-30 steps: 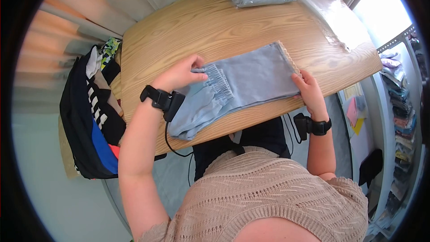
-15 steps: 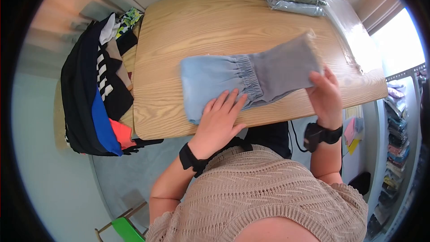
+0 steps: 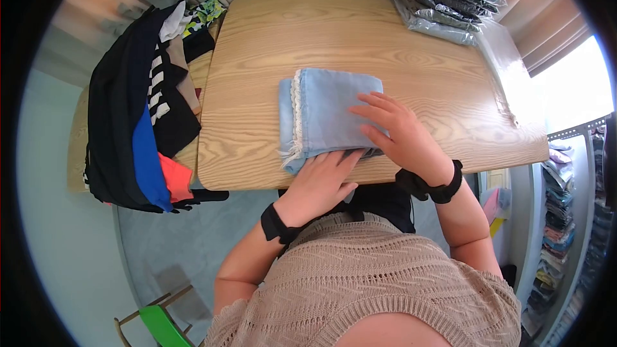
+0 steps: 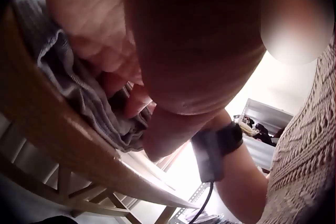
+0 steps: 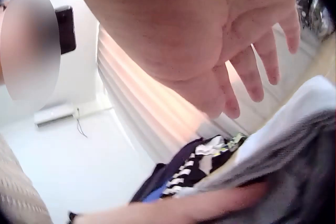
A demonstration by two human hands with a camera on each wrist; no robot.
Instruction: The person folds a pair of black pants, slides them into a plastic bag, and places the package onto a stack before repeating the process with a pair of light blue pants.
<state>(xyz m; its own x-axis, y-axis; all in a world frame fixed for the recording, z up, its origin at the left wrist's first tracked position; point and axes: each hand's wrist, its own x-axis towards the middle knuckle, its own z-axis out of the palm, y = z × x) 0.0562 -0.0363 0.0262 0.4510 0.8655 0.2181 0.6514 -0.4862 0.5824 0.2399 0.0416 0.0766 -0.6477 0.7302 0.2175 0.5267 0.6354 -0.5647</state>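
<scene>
The step in hand looks like doubling a pale-blue denim garment with a gathered waistband (image 3: pixel 337 112) into a compact rectangle near the front edge of the light wood-grain desk (image 3: pixel 308 38). To do it well, I would keep the left hand (image 3: pixel 318 183) flat as an anchor, its straight fingers at the near edge with the tips apparently under the upper layer, and slide it out gently so the fold is not dragged. The right hand (image 3: pixel 400 127), fingers spread and gripping nothing, is well placed over the right-hand fold to smooth it outward (whether it touches the cloth, I cannot tell). The white frayed hem (image 3: pixel 296 112) lies just inside the left edge of the lower layer; a small tug would square it, though loose threads could snag.

Half a second ago the grey-looking leg stretched out to the right, its hem in the right hand. Now it is turned back leftward, covering the waistband, and the right hand has let go.
</scene>
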